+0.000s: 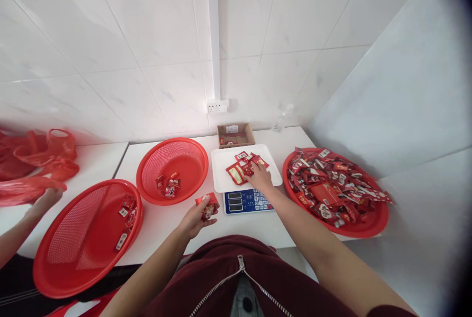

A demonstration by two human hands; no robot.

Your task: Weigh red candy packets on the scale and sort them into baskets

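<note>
My left hand (196,218) is closed around a small red snack packet (209,200), held in front of the scale. My right hand (260,178) reaches over the white tray (220,179) of the weighing scale, its fingers closed on a red packet in the pile. Several red-wrapped packets (242,156) lie together on that tray, and one at the left has a pale yellow patch (236,173). Below the tray shows the scale's blue panel (239,201) with dark displays and keys. My fingertips partly hide the packet under my right hand.
A red basket (368,231) heaped with packets stands right. Left are two red baskets, one behind (147,159) and one in front (47,258), each with a few packets. A cardboard box (236,135) and clear bottle (280,119) are near the wall. Another person's hand (51,196) touches red plastic bags (29,189).
</note>
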